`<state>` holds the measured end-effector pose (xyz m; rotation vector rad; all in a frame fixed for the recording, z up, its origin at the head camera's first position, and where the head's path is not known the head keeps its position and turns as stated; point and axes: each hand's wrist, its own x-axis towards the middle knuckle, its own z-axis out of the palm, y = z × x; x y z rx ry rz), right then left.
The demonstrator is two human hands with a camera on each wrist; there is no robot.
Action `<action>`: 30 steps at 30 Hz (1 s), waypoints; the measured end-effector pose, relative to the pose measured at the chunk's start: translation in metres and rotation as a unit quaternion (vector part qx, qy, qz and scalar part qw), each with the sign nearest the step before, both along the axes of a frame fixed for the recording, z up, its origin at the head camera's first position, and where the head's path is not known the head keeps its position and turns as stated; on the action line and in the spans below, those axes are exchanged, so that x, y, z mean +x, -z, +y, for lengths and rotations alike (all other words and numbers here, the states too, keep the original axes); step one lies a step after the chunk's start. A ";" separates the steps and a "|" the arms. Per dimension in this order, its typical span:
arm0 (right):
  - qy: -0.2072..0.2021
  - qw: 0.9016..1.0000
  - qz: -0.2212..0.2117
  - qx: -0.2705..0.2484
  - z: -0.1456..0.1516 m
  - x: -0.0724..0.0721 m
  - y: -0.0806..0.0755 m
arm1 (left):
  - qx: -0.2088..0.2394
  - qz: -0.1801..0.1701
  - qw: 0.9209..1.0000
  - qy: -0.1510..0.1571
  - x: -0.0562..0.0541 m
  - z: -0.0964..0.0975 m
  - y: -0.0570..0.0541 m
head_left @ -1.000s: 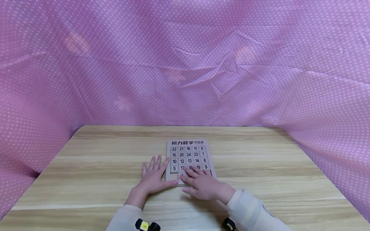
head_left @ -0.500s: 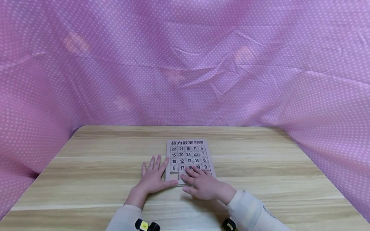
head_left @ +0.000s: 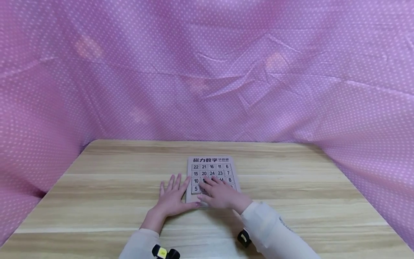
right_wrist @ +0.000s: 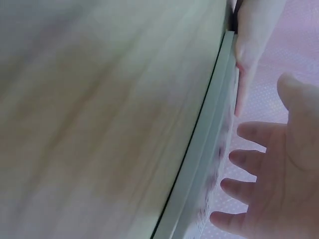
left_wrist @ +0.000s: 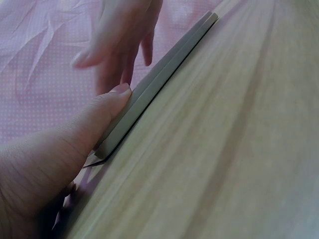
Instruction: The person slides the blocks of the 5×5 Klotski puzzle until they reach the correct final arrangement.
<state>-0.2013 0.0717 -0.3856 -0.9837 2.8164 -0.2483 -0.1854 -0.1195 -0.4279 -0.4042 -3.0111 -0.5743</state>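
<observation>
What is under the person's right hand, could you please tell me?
Under the right hand lies the lower part of the number puzzle. Tile 5 is readable to the hand's left; most other tiles there are covered, so their numbers cannot be read.

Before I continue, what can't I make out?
Head view: lower rows of the number board, mostly hidden by the right hand; fine print, too small.
Left wrist view: number board's face, turned edge-on.
Right wrist view: that face, blurred and steeply angled; left hand, cut off by top edge.

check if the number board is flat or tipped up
Flat: in both wrist views the edge of the number board runs close along the tabletop, a thin dark line between.
</observation>
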 end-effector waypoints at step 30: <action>0.004 0.999 0.015 0.034 -0.022 -0.006 0.011 | -0.022 0.011 1.000 0.006 -0.001 0.000 0.003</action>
